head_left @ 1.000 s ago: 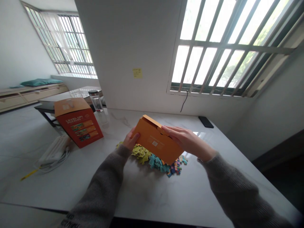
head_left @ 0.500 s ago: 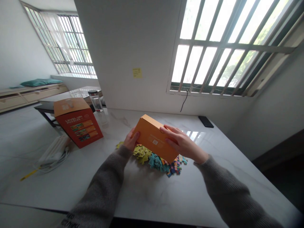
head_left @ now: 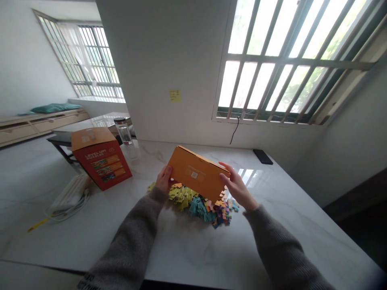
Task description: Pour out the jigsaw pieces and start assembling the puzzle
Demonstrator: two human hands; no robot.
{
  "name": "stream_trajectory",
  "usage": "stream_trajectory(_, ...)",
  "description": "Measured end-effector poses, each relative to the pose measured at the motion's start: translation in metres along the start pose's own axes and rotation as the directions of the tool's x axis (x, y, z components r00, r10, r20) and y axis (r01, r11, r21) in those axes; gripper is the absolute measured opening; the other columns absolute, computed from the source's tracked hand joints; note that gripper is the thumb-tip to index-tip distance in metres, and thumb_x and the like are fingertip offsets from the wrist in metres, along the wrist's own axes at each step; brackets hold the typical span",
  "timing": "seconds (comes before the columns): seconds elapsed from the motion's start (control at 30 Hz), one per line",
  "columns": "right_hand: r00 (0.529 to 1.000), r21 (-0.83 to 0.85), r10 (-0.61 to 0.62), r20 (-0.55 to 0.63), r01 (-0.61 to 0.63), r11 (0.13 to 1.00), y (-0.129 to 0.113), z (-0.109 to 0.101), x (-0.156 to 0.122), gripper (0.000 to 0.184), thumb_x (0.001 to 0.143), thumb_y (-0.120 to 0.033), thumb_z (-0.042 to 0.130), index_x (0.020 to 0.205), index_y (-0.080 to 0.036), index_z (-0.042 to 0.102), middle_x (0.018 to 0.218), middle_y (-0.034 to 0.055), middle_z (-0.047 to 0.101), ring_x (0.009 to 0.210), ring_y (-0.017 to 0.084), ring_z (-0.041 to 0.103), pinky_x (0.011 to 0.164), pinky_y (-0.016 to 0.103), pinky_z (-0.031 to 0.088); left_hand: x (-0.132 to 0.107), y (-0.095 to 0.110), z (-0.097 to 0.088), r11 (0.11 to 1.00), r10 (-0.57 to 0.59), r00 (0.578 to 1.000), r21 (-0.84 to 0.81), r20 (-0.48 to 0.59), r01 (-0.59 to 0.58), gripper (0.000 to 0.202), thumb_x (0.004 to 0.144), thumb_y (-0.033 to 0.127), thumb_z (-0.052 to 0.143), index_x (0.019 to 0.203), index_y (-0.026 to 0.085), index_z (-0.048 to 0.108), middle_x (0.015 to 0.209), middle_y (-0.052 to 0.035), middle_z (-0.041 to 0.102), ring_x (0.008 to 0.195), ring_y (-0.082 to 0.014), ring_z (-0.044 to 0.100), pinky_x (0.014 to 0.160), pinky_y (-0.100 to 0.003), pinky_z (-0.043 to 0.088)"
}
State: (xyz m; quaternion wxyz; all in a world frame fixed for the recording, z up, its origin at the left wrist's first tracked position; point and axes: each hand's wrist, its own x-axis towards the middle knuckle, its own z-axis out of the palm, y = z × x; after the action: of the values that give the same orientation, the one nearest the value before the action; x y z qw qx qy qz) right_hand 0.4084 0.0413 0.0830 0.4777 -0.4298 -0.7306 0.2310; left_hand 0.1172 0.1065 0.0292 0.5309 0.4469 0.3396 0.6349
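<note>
An orange cardboard box point(head_left: 195, 171) is held up in front of me, tilted down towards the right, with a small white square label on the side I see. My left hand point(head_left: 165, 179) grips its left end, thumb on the near face. At the right end, my right hand point(head_left: 236, 184) clasps the corner with its thumb in front and fingers behind. Below and behind the box lies a heap of jigsaw pieces point(head_left: 202, 208), yellow-green on the left, teal in the middle and multicoloured on the right. Part of the heap is hidden by the box.
A large red puzzle box point(head_left: 104, 163) stands at the left, with a glass bottle point(head_left: 123, 132) behind it. Beside it lies a white power strip point(head_left: 68, 193) with a coiled cable. A black phone point(head_left: 263, 156) rests at the back right of the marble table point(head_left: 193, 249).
The orange box has turned slightly to sit more level. My right hand has shifted from across its top edge and face to its right corner.
</note>
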Motion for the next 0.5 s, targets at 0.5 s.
stream_trajectory(0.5, 0.878, -0.582, -0.477, 0.043, 0.41, 0.702, 0.02, 0.056, -0.037, 0.073, 0.09, -0.009, 0.051, 0.146, -0.051, 0.031, 0.126, 0.0063, 0.049, 0.133, 0.029, 0.04, 0.109, 0.053, 0.041, -0.045, 0.006, 0.05, 0.924, -0.235, 0.94, -0.242, 0.249, 0.295, 0.065, 0.074, 0.06, 0.069, 0.126, 0.025, 0.052, 0.117, -0.0101, 0.066, 0.1, -0.0264, 0.067, 0.081, -0.043, 0.058)
